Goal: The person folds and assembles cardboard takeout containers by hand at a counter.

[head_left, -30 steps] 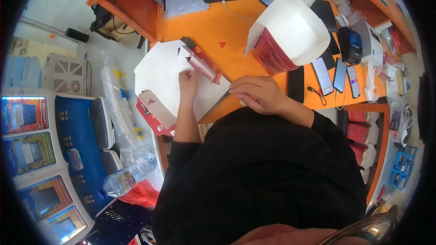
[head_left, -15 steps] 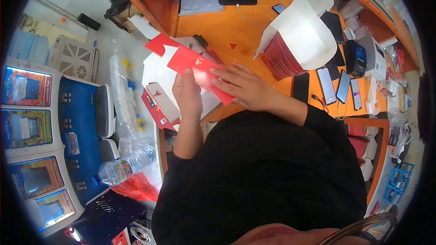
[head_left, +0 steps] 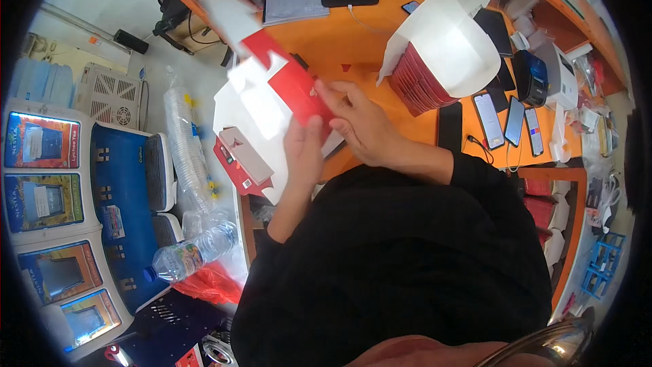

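Fingers of both hands, left hand (head_left: pixel 303 153) and right hand (head_left: pixel 363 124), closed on the raised red-and-white carton blank (head_left: pixel 272 88).

Red-white flat carton (head_left: pixel 272 88) held up; dark phone screens (head_left: pixel 506 121) lie apparently rightward.

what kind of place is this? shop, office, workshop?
Probably a small shop counter or packing desk: an orange desk with a stack of flat red-and-white carton blanks, several phones laid out, and sleeves of plastic cups beside it.
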A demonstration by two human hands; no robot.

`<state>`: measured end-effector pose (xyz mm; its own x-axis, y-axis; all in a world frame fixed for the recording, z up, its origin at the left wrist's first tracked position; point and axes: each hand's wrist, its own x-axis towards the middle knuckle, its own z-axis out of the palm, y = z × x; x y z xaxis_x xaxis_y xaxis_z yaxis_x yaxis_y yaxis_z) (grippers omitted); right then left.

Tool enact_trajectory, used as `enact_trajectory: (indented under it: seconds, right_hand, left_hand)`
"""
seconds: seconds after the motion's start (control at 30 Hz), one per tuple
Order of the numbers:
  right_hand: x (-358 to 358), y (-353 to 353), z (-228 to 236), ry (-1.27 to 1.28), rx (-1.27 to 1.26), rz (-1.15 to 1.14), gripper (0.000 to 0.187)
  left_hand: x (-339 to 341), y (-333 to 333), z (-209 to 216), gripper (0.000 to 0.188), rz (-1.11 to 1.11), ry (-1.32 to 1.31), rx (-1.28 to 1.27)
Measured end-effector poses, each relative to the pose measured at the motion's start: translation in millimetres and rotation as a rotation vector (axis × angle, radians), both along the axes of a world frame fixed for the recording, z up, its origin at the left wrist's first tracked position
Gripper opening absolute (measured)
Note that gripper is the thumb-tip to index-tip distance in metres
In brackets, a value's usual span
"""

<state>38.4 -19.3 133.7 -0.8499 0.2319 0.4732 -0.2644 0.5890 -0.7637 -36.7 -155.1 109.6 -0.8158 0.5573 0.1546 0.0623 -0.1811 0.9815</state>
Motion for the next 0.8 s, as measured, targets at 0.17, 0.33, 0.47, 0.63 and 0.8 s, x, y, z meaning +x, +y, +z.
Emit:
enact_trajectory:
  seconds: [0.17, 0.33, 0.47, 0.63, 0.8]
  right_hand:
    - [-23, 25, -14, -0.021, -0.383, -0.030, 0.042]
    - [-32, 52, -35, -0.084, -0.156, 0.058, 0.015]
    - [-25, 40, -35, -0.109, 0.145, 0.118, 0.009]
    - [-27, 38, -47, -0.091, 0.191, 0.195, 0.010]
    - [-27, 39, -57, -0.138, 0.137, 0.279, 0.007]
  left_hand:
    - [-17, -24, -15, 0.030, 0.023, 0.422, -0.427]
    - [-17, -30, -45, 0.028, -0.054, 0.414, -0.661]
    - [-22, -23, -50, 0.030, -0.101, 0.388, -0.755]
    - [-30, -22, -61, 0.031, -0.131, 0.510, -0.647]
    - [-32, -18, -38, 0.025, -0.148, 0.631, -0.655]
